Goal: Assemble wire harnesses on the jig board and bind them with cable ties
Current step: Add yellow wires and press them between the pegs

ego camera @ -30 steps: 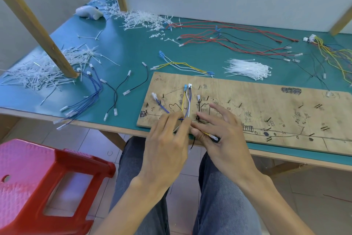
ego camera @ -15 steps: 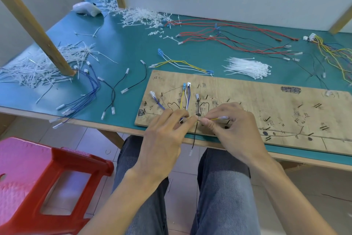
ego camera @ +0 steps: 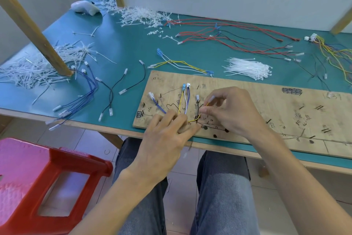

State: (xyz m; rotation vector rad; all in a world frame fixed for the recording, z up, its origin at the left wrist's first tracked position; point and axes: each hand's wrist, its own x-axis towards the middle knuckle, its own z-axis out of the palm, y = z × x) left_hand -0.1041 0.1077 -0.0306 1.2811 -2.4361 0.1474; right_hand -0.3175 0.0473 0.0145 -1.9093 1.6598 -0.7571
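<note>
A wooden jig board (ego camera: 266, 105) lies on the green table near its front edge. On its left part run a blue wire (ego camera: 159, 106), a yellow and white pair (ego camera: 183, 101) and a black wire (ego camera: 198, 107), each ending in a small connector. My left hand (ego camera: 165, 139) holds the gathered wire ends down at the board's front edge. My right hand (ego camera: 228, 110) pinches a yellow wire (ego camera: 198, 117) just right of the black wire and lifts it in a small loop.
A bundle of white cable ties (ego camera: 247, 68) lies behind the board. Loose blue wires (ego camera: 83, 93), black wires (ego camera: 114, 91), red wires (ego camera: 228, 38) and tie offcuts (ego camera: 34, 70) are spread over the table. A slanted wooden post (ego camera: 34, 30) stands left. A red stool (ego camera: 43, 183) is at lower left.
My right hand has moved up and onto the board, drawing the yellow wire from the front edge toward the black wire. My left hand stays on the wire ends.
</note>
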